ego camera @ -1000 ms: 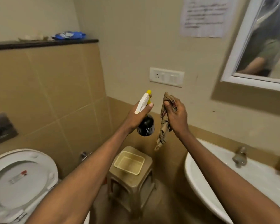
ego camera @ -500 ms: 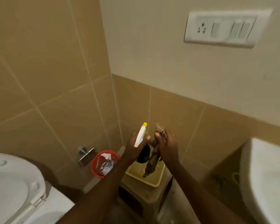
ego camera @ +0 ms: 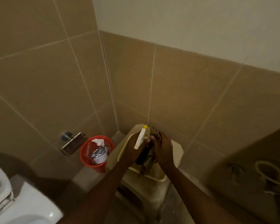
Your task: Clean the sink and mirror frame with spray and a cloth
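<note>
My left hand (ego camera: pixel 134 147) grips a dark spray bottle (ego camera: pixel 143 155) with a white trigger head and yellow nozzle. My right hand (ego camera: pixel 163 147) is closed on a crumpled brown cloth (ego camera: pixel 154 132), whose tail hangs down below the hand. Both hands are pressed close together, low over a cream plastic basket (ego camera: pixel 157 172) that sits on a beige plastic stool (ego camera: pixel 176 151) in the corner. The sink basin is out of sight; only its underside and drain pipe (ego camera: pixel 268 173) show at the right. The mirror is not in view.
A red bin (ego camera: pixel 87 156) with paper and foil waste stands on the floor left of the stool. A metal fitting (ego camera: pixel 71 142) is mounted low on the tiled wall. The white toilet (ego camera: pixel 14 204) fills the lower left corner.
The view has tilted down, dropping the mirror, switch plate and sink top out of sight. Both hands have lowered with bottle and cloth from chest height to just above the basket.
</note>
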Demonstrator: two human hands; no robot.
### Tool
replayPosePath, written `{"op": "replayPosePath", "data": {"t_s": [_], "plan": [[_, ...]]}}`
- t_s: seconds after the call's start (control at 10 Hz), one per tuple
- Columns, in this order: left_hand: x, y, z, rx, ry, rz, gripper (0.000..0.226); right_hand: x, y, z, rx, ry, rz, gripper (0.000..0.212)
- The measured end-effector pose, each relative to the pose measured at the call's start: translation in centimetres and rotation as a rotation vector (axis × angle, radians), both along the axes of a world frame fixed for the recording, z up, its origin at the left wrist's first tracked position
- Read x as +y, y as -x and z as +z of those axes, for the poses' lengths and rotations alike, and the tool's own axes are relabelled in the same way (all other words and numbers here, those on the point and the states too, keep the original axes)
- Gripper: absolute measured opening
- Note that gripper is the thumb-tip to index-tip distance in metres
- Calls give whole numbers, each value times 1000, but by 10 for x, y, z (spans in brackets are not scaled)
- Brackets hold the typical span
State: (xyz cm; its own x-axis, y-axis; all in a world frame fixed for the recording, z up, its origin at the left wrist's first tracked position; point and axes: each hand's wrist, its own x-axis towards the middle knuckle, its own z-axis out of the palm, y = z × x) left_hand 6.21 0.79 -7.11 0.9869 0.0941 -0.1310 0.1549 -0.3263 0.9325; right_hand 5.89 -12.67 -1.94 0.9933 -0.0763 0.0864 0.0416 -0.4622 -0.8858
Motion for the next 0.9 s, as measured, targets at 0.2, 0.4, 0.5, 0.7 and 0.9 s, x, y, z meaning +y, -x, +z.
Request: {"op": "replayPosePath", "data": {"t_s": [0.2, 0.4, 0.5, 0.7, 0.9], "plan": [[7, 0, -21, -34, -22, 13, 58, 1, -2, -33, 11, 53, -25, 24], [6, -1, -20, -88, -28, 6, 31, -1, -1, -59, 6, 18, -31, 18], [6, 0, -14, -152, 28, -30, 20, 0, 5, -69, 57, -4, -14, 18], [25, 6, -13, -125, -45, -227, 57, 3, 7, -79, 195, 115, 16, 44], [57, 24, 19, -155, -342, -409, 100, -4, 21, -21, 140, 177, -82, 53]]}}
